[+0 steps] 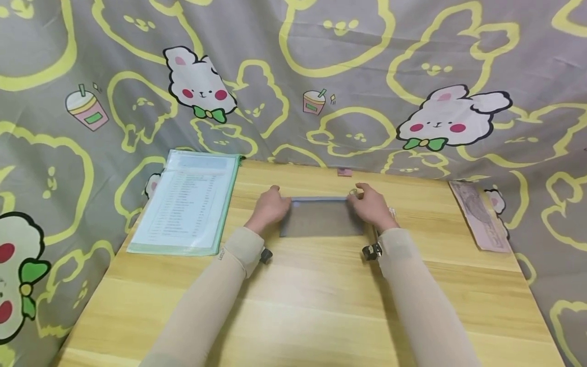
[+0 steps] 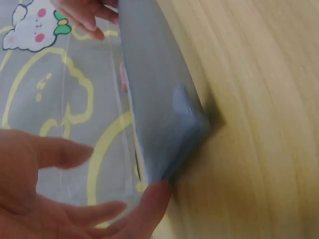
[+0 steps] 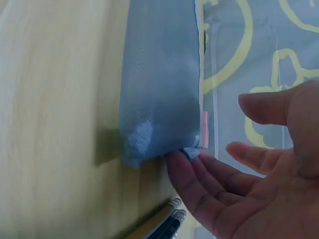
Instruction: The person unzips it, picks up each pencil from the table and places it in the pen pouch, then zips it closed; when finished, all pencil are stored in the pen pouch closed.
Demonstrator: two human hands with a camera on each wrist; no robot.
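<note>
A flat grey-blue fabric pouch [image 1: 323, 219] is between my two hands on the wooden table. My left hand [image 1: 270, 206] is at its left end. In the left wrist view a fingertip [image 2: 157, 196] touches the pouch's near corner, with the thumb apart from it. At the right end is my right hand [image 1: 370, 206]. Its fingers [image 3: 187, 177] touch the end of the pouch [image 3: 162, 94] in the right wrist view, while the thumb stands away. Below those fingers lie several pencils [image 3: 172, 219], only their ends showing.
A clear zip folder with a green edge [image 1: 181, 204] and printed sheets lies at the left. A small pink item [image 1: 345, 173] sits at the back edge. On the right is a pinkish booklet [image 1: 479, 216]. A patterned curtain [image 1: 270, 122] surrounds the table [image 1: 316, 306].
</note>
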